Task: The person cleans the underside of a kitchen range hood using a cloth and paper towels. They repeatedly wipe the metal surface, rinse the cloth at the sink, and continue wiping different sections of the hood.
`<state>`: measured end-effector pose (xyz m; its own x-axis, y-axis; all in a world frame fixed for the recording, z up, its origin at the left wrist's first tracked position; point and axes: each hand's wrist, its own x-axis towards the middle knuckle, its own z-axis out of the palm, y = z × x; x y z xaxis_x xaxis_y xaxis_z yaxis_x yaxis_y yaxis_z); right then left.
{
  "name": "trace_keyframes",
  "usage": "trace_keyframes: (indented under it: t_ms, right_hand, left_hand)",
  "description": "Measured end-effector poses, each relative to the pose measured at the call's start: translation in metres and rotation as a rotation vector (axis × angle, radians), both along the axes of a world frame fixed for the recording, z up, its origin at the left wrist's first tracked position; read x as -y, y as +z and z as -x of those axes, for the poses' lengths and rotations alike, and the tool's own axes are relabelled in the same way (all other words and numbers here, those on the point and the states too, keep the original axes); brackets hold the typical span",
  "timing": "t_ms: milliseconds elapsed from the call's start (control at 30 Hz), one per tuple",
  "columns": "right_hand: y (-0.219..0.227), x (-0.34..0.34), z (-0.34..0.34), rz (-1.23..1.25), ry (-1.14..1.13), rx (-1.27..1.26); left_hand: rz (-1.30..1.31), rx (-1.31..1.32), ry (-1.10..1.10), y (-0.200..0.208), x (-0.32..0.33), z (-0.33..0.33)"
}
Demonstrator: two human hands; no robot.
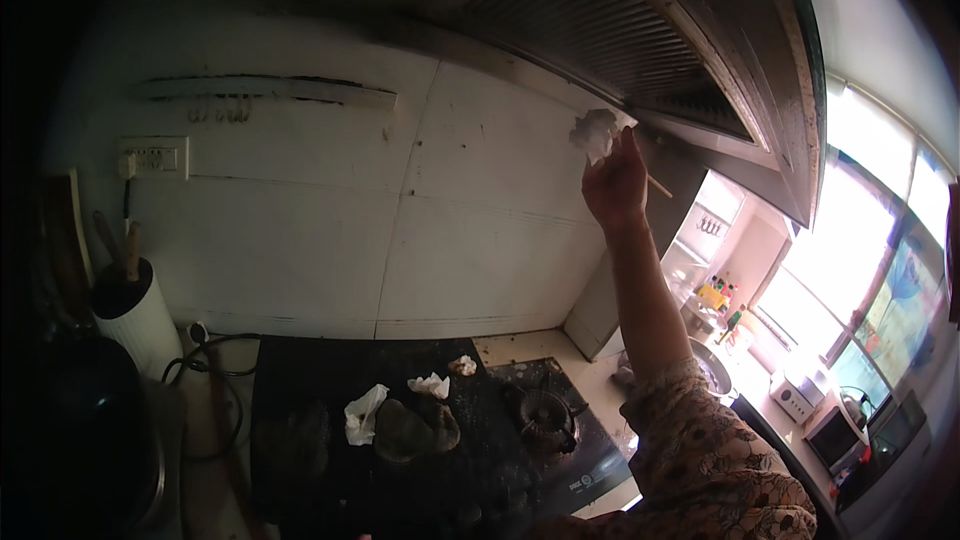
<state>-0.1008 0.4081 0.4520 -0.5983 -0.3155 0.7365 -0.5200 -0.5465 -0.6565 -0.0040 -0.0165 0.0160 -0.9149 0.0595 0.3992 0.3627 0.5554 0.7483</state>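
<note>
My right hand [615,185] is stretched up high, under the front edge of the range hood [600,30]. Its fingers are closed on a crumpled white tissue [597,137], held near the white wall panel [490,230]. On the black cooktop [340,485] below lie two more crumpled white tissues, one to the left [366,414] and one farther back [430,386]. A greyish cloth [415,432] rests beside them, and a small brown-stained wad [462,365] sits at the back edge. My left hand is out of view.
A gas burner [541,418] stands on the cooktop's right. On the left are a white knife holder [135,315], a dark pan [75,430] and a wall socket [155,157] with a cable. A hook rail [270,90] crosses the wall. Windows [850,220] and a white appliance [800,390] are right.
</note>
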Motion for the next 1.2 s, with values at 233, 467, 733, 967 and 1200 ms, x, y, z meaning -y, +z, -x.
trace_keyframes:
  t_ms: [233, 467, 733, 967, 1200]
  right_hand:
    - [-0.075, 0.062, -0.021, 0.38, -0.284, 0.264]
    - [-0.139, 0.141, -0.037, 0.458, -0.193, 0.511]
    - [-0.185, 0.166, -0.057, 0.278, -0.504, 0.551]
    - [-0.179, 0.178, -0.08, -0.452, -1.014, 0.258]
    - [-0.166, 0.169, -0.086, -1.113, -1.226, -0.426]
  left_hand:
    - [-0.322, 0.152, -0.236, 0.089, -0.023, 0.01]
    - [-0.948, 0.031, -0.817, 0.196, -0.136, 0.079]
    - [-1.397, 0.284, -0.931, 0.218, -0.154, 0.085]
    - [-1.723, 0.819, -0.917, 0.207, -0.163, 0.087]
    - [-1.497, 0.677, -0.56, 0.202, -0.164, 0.079]
